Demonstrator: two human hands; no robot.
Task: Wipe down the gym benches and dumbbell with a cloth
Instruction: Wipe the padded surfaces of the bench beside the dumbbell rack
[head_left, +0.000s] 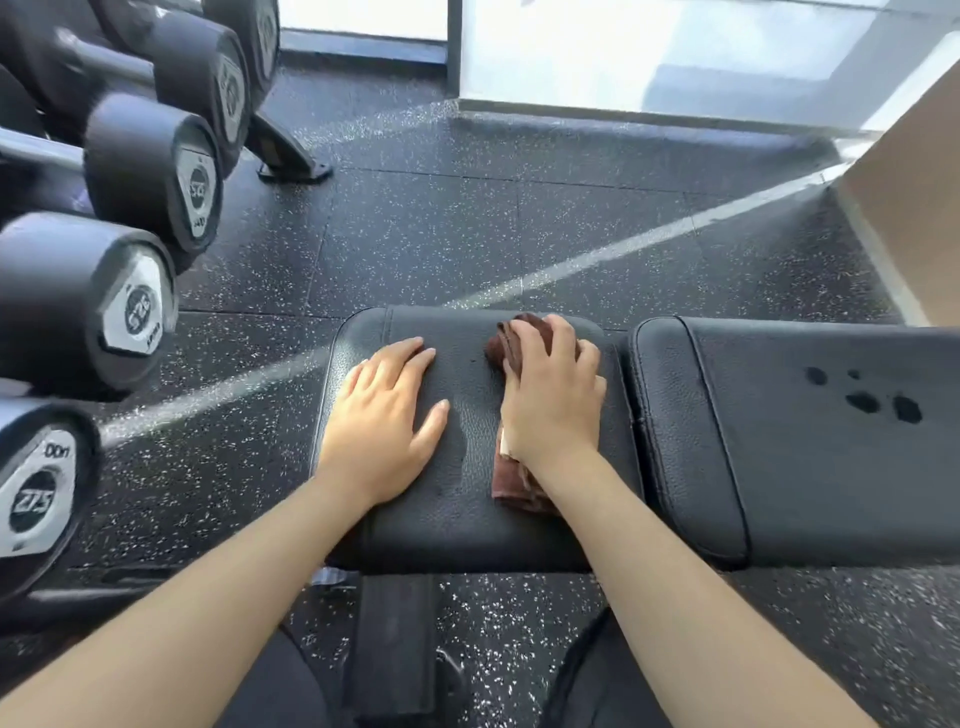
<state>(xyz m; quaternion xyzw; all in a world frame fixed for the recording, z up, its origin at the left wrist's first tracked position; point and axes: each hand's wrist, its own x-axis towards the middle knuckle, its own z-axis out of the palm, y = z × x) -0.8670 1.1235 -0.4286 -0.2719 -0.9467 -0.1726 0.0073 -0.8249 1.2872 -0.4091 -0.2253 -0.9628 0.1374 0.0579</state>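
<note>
1. the bench (467, 509) has wet spots (862, 400) on the pad right of both hands; they look unwiped.
2. left hand (387, 410) lies flat, fingers released, bracing.
3. right hand (550, 395) fingers press the brown cloth (514, 483) beneath them; wipe with overlapping passes.

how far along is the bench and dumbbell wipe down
Early, by the look of it. In hand: the right hand presses the brown cloth on the seat pad, with the left hand flat beside it; a faint streak lies between the hands. Left: the back pad shows dark wet spots, not yet wiped, and the dumbbells sit on their rack, untouched.
</note>
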